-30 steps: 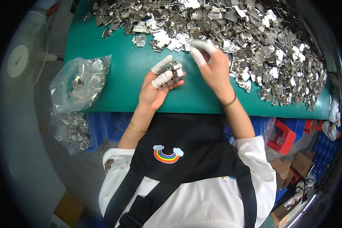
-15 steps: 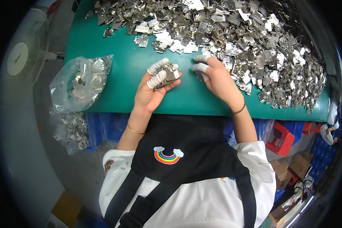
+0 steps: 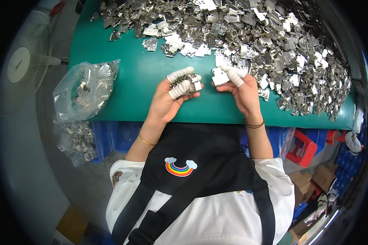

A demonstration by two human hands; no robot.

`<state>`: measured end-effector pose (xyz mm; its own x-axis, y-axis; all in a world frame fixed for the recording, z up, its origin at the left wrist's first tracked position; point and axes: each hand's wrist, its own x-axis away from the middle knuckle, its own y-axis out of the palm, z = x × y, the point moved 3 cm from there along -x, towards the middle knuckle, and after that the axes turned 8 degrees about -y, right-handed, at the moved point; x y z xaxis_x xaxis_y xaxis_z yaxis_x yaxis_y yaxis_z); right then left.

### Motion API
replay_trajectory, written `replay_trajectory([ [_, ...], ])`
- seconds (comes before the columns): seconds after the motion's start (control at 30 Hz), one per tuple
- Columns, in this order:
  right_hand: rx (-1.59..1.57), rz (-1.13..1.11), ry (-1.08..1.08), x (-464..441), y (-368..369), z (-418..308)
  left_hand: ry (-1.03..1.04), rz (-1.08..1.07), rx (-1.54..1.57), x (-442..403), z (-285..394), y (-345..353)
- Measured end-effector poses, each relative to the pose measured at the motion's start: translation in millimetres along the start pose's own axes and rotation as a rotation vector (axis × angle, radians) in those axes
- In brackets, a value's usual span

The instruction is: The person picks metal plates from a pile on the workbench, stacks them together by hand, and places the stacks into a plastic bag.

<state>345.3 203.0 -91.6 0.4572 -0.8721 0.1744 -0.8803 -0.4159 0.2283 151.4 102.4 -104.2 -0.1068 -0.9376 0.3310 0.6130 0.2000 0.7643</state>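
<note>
Over green table (image 3: 143, 81), grips metal-part bundle (image 3: 195, 84) in left hand (image 3: 167, 97), curled partly closed around it. Pinches single metal plate (image 3: 219, 76) in right hand (image 3: 245, 92), nearly closed, near heap of metal parts (image 3: 274, 53).

The piece (image 3: 219, 77) pinched in the right hand (image 3: 246, 93) is bright, smooth metal (almost mirror-like); the stack (image 3: 191, 85) in the left hand (image 3: 165, 99) is shiny metal too. White finger covers (image 3: 179, 90) look matt. Beneath both grips, the green tabletop (image 3: 151, 69) is smooth, faintly glossy; left of them, the bag (image 3: 67, 94) is clear, crinkled, glossy plastic.
</note>
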Motion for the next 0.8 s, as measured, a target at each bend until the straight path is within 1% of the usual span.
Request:
replay_trajectory([
  [0.03,-0.211,-0.019,0.068,0,1,3,0.001,0.002,-0.002,0,0,1],
  [0.1,-0.227,-0.042,0.046,2,4,4,0.011,0.029,-0.027,0,0,3],
  [0.13,-0.068,0.022,-0.08,5,11,-1,0.011,0.028,-0.029,-2,-2,5],
  [0.17,0.092,0.087,-0.205,8,18,-6,0.062,0.065,-0.082,-3,-4,5],
  [0.2,0.445,0.091,-0.384,13,26,-10,0.112,0.101,-0.135,-5,-7,6],
  [0.23,0.695,0.048,-0.572,18,39,-16,0.154,0.115,-0.164,-8,-12,6],
  [0.27,0.836,0.004,-0.738,24,54,-21,0.198,0.128,-0.194,-12,-16,7],
  [0.3,0.837,0.003,-0.764,26,62,-19,0.247,0.168,-0.259,-13,-18,9],
  [0.33,0.839,0.0,-0.792,27,66,-18,0.248,0.166,-0.262,-13,-17,11],
  [0.37,0.808,-0.032,-0.736,28,66,-19,0.225,0.177,-0.186,-12,-16,12],
  [0.4,0.822,-0.049,-0.741,28,65,-21,0.201,0.189,-0.108,-11,-14,14],
  [0.43,0.835,-0.066,-0.746,28,65,-23,0.217,0.153,-0.182,-10,-11,20],
  [0.47,0.824,-0.09,-0.702,27,64,-18,0.197,0.127,-0.166,-8,-10,24],
  [0.53,0.831,-0.085,-0.707,25,65,-18,0.178,0.064,-0.191,-7,-8,34],
  [0.6,0.861,-0.082,-0.721,19,63,-11,0.18,0.048,-0.215,-3,-5,47],
  [0.63,0.792,-0.113,-0.652,15,58,-7,0.182,0.034,-0.24,-2,-4,51],
  [0.67,0.723,-0.144,-0.583,12,55,-3,0.17,-0.045,-0.317,-2,-5,42],
  [0.7,0.592,-0.11,-0.574,6,49,11,0.222,-0.019,-0.451,1,-2,43],
  [0.73,0.281,-0.079,-0.49,2,48,20,0.272,0.006,-0.584,4,1,46],
  [0.77,-0.029,-0.048,-0.4,0,49,27,0.272,-0.004,-0.712,10,2,44],
  [0.8,-0.137,-0.059,-0.29,1,49,17,0.276,0.0,-0.713,15,6,48],
])
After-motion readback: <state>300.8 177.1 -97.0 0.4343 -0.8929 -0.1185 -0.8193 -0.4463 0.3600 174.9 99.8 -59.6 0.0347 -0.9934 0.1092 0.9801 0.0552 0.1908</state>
